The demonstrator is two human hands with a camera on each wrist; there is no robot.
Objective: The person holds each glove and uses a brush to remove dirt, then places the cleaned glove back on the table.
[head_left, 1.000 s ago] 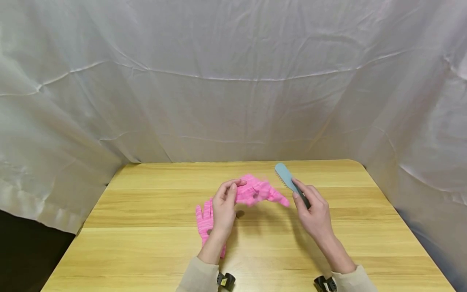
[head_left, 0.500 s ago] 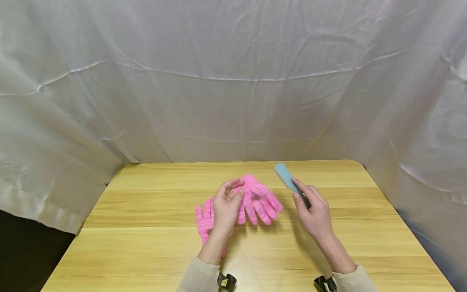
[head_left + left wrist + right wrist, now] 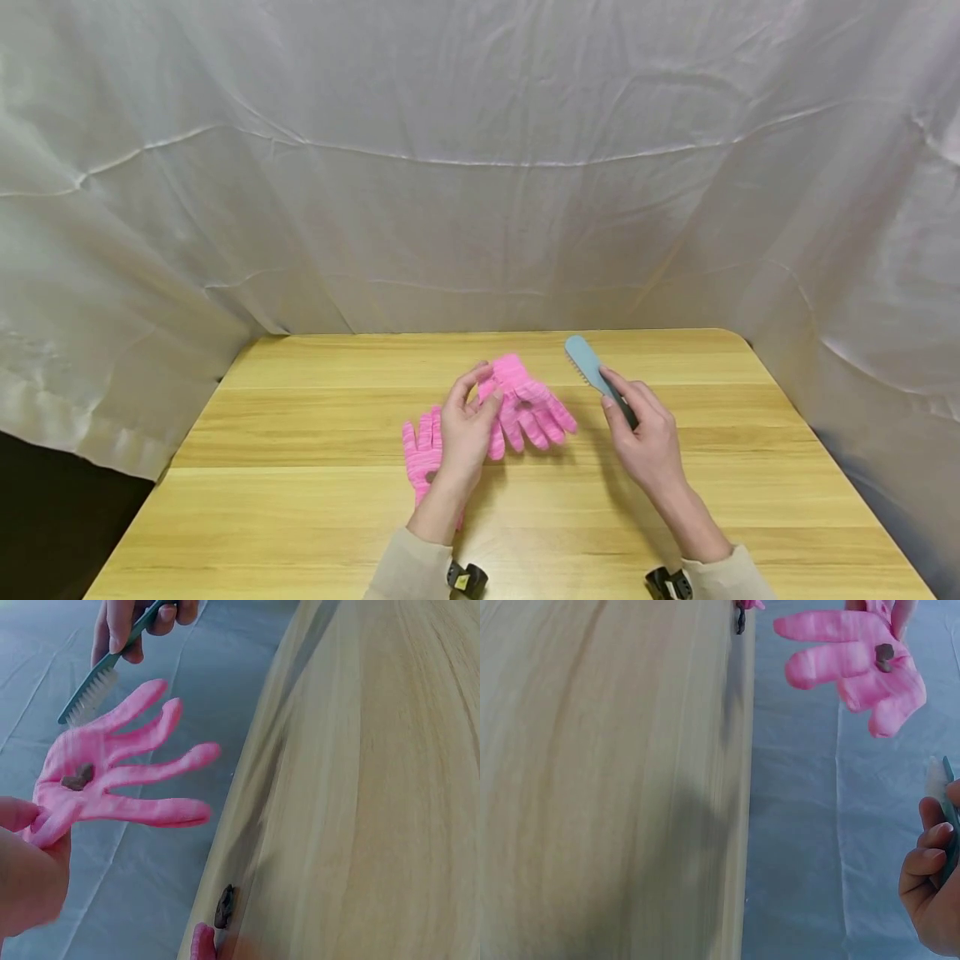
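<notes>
My left hand point(image 3: 467, 429) pinches a pink knitted glove point(image 3: 534, 398) near its cuff and thumb, above the table. The glove hangs with its fingers to the right and toward me. On its palm sits a dark brown lump point(image 3: 78, 778). In my right hand point(image 3: 649, 433) is a blue-green brush point(image 3: 585, 358) with pale bristles, gripped by its dark handle. The bristles face the glove; in the head view a gap lies between them. A second pink glove point(image 3: 422, 450) lies on the table, partly behind my left wrist, with a brown patch point(image 3: 431, 477) on it.
The wooden table point(image 3: 300, 517) carries another dark brown piece point(image 3: 225, 906), seen in the left wrist view close to a pink glove fingertip. A grey cloth curtain point(image 3: 480, 208) encloses the back and both sides of the table.
The held glove was blurred and swung out to the right, then dropped with its fingers spread. Since then it has tilted slightly, its cuff rising. The right hand and brush have stayed in place.
</notes>
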